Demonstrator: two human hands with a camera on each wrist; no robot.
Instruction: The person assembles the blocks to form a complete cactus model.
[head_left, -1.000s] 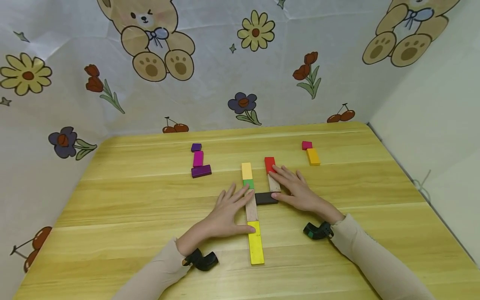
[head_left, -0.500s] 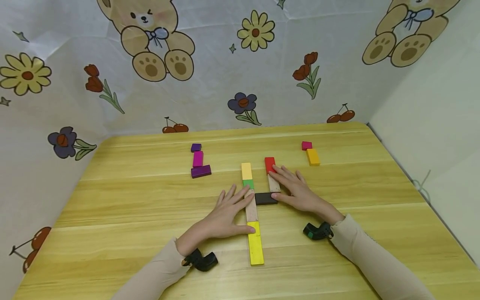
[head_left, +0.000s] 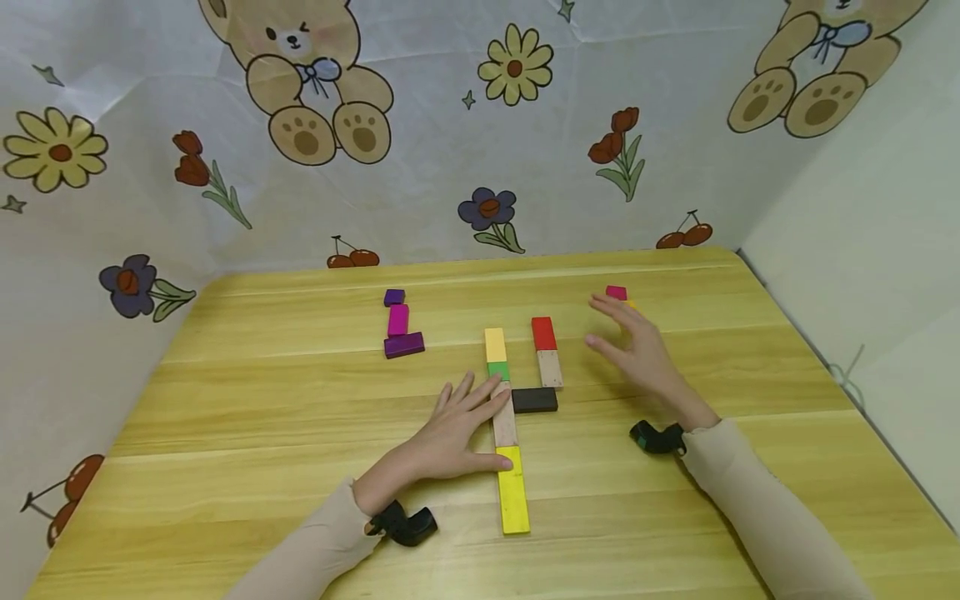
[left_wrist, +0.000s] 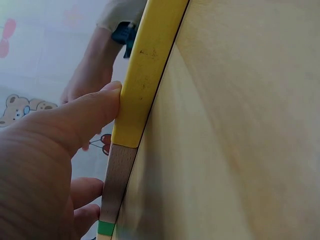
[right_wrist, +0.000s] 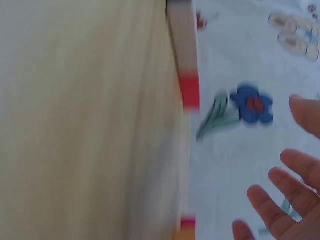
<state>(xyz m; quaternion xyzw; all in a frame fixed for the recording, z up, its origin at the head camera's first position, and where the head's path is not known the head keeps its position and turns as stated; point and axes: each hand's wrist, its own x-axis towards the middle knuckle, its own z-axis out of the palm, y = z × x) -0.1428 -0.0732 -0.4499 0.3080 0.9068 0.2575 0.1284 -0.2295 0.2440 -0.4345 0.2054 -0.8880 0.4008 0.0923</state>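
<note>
the left hand [head_left: 453, 429] lies with its fingers spread and straight, gripping nothing: its thumb touches the yellow block [head_left: 513, 500], and its forward fingertips touch the unpainted wooden block [head_left: 505, 425] near the green block [head_left: 498, 372]. these blocks form a straight column on the wood-grain surface [head_left: 285, 417], the yellow one nearest the person, then the unpainted one, the green one, and the pale yellow block [head_left: 495, 344] at the far end, each meeting the next.

the right hand [head_left: 637, 350] hovers above the surface, wide between thumb and fingers and holding nothing. in the head view it partly covers the orange block [head_left: 631, 303], which sits beside the pink block [head_left: 617, 292].

between the hands, the black block [head_left: 536, 400] lies crosswise, one end against the right side of the column. from its other end, a second bare wooden block [head_left: 550, 368] runs away from the person, with the red block [head_left: 543, 332] beyond it.

off to the left, the purple block [head_left: 404, 345], the magenta block [head_left: 398, 320] and the small violet block [head_left: 393, 297] lie close together. a white cloth [head_left: 420, 158] printed with bears and flowers hangs behind.
</note>
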